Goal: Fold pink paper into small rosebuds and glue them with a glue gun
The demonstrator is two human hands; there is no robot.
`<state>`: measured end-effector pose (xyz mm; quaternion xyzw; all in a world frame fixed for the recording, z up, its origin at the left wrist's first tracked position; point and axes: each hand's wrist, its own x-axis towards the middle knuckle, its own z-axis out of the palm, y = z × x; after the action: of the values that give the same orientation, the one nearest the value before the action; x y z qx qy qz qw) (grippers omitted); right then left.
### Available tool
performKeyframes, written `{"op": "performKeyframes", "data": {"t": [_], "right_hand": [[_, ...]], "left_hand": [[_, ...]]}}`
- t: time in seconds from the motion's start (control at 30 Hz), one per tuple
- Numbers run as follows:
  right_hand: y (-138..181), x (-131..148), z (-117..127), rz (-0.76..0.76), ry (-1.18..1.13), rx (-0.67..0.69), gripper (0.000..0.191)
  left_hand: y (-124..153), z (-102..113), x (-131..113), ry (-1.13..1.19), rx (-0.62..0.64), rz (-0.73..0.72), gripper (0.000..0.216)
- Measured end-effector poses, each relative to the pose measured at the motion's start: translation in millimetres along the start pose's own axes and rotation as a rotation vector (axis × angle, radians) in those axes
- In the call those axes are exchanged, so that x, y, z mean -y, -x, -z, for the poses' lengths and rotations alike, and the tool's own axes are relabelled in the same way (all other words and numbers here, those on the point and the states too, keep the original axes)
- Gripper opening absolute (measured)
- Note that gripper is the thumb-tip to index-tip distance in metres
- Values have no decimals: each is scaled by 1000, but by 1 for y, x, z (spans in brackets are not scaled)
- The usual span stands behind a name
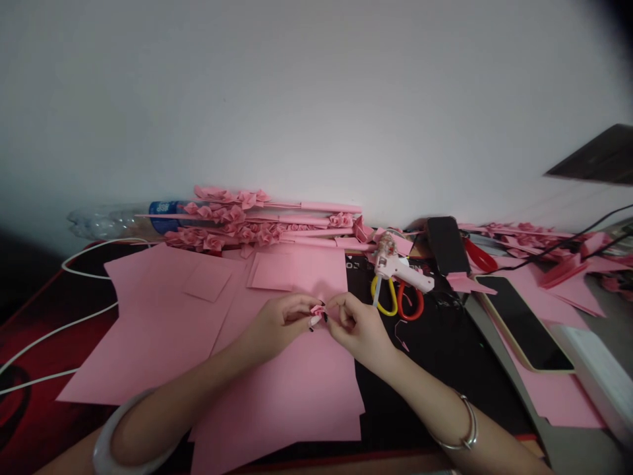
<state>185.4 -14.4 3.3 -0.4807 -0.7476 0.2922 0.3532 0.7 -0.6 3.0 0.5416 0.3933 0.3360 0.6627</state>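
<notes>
Between my two hands is a small folded pink paper flower [317, 310], held over the large pink paper sheets [297, 389]. My left hand [279, 323] pinches it from the left side with thumb and fingers. From the right, my right hand [363, 330] grips its edge between thumb and bent forefinger. Some of the folds are covered by the fingertips. Just behind the hands lies a stack of small pink paper squares [271, 270], and another square [208, 280] rests on the sheet at left.
Pink paper flower stems [237, 227] lie along the wall beside a plastic bottle [113, 221]. A glue gun [403, 267] rests by yellow-and-red-handled scissors [410, 302]. Phones [531, 323] [446, 244] and a white box [598, 376] are on the right. White cable [64, 323] loops at left.
</notes>
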Motion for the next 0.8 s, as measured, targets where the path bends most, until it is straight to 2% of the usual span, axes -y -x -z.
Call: {"op": "performKeyframes", "data": {"t": [0.43, 0.8], "right_hand": [[0, 0, 0, -4, 13, 18, 10], [-1, 3, 2, -21, 9, -1, 15]], "left_hand": [[0, 0, 3, -13, -9, -10, 19], [0, 0, 5, -20, -29, -33, 17]]}}
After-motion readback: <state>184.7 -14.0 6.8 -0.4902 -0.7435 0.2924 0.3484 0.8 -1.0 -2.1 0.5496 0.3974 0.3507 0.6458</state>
